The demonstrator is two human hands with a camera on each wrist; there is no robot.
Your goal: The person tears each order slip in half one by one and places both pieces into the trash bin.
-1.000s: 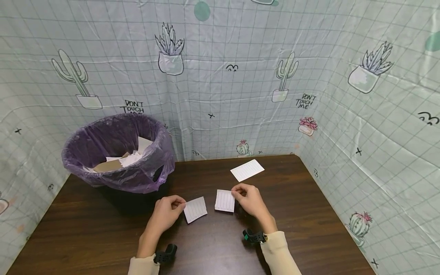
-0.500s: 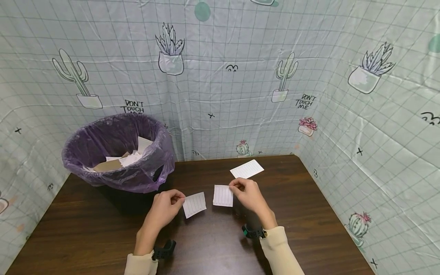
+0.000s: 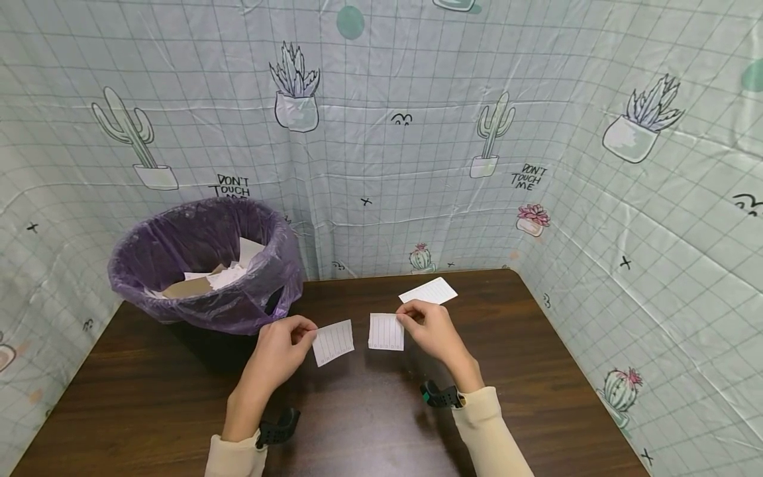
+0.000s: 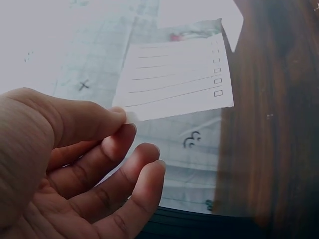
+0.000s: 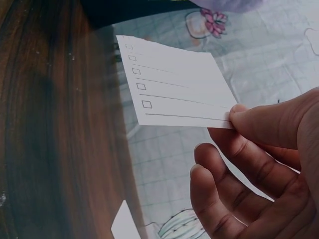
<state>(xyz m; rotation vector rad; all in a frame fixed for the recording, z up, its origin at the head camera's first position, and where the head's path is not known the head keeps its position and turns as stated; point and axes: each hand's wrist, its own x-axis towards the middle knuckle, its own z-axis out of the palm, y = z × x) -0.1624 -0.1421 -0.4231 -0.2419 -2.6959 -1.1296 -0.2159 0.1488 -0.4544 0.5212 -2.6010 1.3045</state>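
Between thumb and forefinger, my left hand [image 3: 279,348] pinches the corner of a torn piece of lined paper [image 3: 333,342]. Checkboxes run along one side of that piece [image 4: 174,79] in the left wrist view. My right hand [image 3: 434,329] pinches a second torn piece of lined paper [image 3: 386,332] by its corner. This one shows the same lines and checkboxes [image 5: 142,86] in the right wrist view. A gap separates the two pieces, both held up over the table. Ragged edges show on each.
A bin with a purple liner [image 3: 280,278] stands at the back left, paper scraps [image 3: 229,273] and brown card inside. A white lined card [image 3: 432,291] lies on the brown table [image 3: 369,424] behind my right hand. A patterned curtain [image 3: 381,165] surrounds the table.
Both hands have risen and moved forward with their paper pieces. The left hand has also drifted left, widening the gap between the pieces. The bin and the card stay put.
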